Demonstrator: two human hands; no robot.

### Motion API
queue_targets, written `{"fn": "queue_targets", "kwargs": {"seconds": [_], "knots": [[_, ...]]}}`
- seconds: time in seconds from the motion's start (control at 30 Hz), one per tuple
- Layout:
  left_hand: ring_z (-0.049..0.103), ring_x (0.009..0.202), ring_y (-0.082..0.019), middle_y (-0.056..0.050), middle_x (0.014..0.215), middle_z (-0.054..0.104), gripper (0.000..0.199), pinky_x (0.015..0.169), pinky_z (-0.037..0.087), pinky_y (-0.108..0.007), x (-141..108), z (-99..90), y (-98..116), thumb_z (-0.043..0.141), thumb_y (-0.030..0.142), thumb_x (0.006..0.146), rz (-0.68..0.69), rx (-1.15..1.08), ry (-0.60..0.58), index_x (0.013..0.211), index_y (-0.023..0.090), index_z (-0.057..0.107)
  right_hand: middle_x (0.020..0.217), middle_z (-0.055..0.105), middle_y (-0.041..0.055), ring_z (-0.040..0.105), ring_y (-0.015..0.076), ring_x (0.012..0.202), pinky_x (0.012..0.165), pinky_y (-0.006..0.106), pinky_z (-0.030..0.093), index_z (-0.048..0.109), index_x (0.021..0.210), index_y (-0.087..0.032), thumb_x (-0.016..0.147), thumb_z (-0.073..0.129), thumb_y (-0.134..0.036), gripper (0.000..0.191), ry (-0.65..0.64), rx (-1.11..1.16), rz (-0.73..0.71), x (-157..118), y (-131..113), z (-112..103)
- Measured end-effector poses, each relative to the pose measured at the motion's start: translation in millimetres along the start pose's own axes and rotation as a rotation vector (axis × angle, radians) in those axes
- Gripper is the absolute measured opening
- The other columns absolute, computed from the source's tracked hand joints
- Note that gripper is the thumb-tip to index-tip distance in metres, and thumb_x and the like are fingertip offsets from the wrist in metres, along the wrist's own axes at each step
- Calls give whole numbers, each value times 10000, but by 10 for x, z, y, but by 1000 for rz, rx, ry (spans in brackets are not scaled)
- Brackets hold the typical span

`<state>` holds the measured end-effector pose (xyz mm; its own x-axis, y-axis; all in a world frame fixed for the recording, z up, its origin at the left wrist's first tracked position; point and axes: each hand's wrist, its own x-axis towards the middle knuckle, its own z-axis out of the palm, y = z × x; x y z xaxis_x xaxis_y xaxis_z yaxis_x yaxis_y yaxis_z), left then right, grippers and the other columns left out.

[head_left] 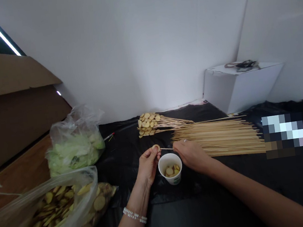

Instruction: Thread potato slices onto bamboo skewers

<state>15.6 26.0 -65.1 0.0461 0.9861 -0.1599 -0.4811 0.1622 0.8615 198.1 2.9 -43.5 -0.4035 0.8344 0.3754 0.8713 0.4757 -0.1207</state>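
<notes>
My left hand [148,164] pinches a round potato slice [156,148] between thumb and fingers. A thin wooden skewer [166,148] runs from that slice to my right hand [188,153], whose fingers are closed round it. Just below and between my hands stands a white paper cup [162,162] with several potato slices [171,170] inside. Behind the hands lies a pile of skewers with slices on their ends [148,123]. To the right, a wide bundle of bare skewers [227,137] is spread out, partly behind my right hand.
An open plastic bag [78,175] of potato slices sits at the front left. Behind it stands a clear bag of pale green vegetable pieces [75,149]. A cardboard box [9,113] is at far left, a white box [245,82] at back right. Black sheeting [178,214] covers the surface.
</notes>
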Motion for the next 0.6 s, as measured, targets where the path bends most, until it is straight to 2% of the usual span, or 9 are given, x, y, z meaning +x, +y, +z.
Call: {"fn": "queue_targets", "kwargs": {"seconds": [0.3, 0.6], "knots": [[517, 536, -37, -17, 647, 619, 266, 537, 445, -128, -4, -1, -4, 822, 264, 585, -5, 9, -10, 751, 92, 705, 842, 669, 52, 604, 166, 734, 579, 269, 302, 548, 924, -183, 974, 322, -296, 258, -162, -2, 39, 23, -25, -29], [511, 537, -33, -6, 623, 607, 252, 509, 424, -113, -4, 12, 40, 822, 265, 584, 24, -10, -4, 743, 101, 716, 834, 679, 42, 610, 160, 734, 571, 264, 271, 560, 904, -199, 969, 325, -304, 266, -149, 12, 37, 43, -29, -104]]}}
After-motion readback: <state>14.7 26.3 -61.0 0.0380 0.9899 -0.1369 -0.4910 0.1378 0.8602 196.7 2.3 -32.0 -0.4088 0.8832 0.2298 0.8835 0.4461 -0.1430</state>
